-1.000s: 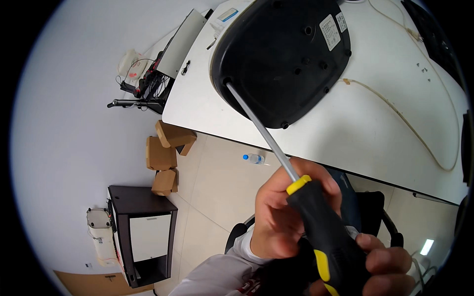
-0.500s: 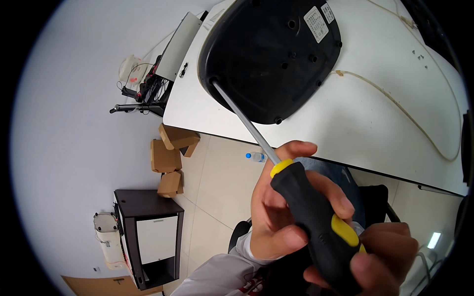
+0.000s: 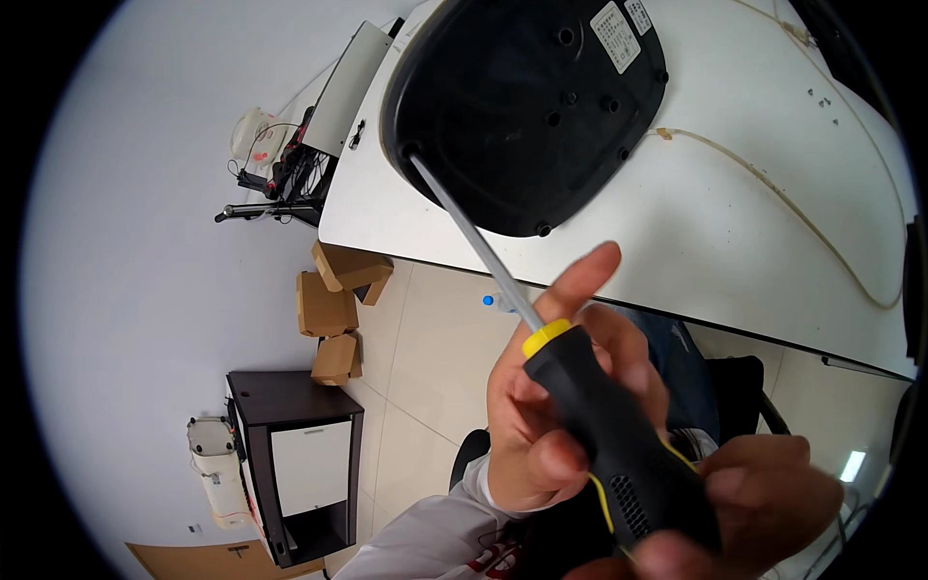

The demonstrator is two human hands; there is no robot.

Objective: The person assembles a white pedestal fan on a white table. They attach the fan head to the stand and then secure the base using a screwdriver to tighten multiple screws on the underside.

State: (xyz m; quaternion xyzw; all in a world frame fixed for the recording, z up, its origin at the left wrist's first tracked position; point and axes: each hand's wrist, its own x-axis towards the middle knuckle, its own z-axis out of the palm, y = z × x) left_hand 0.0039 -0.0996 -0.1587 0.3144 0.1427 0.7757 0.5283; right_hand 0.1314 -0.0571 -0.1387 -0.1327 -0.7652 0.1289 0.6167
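Turning a hidden fastener is judged to be the step in hand. In the head view, a grey-shafted screwdriver with a black-and-yellow handle [image 3: 570,377] is set, tip first, in a recessed hole [image 3: 407,151] near the edge of a rounded black plastic base [image 3: 522,106], laid on the white desk [image 3: 715,222]. The handle is gripped by the right hand [image 3: 773,493]; by the left hand [image 3: 527,416], forefinger extended, it is partly encircled, but whether firmly cannot be told. For the next twist, the tip should be kept seated.

Brown cardboard boxes [image 3: 327,305] lie near a dark, white-doored cabinet [image 3: 302,462].
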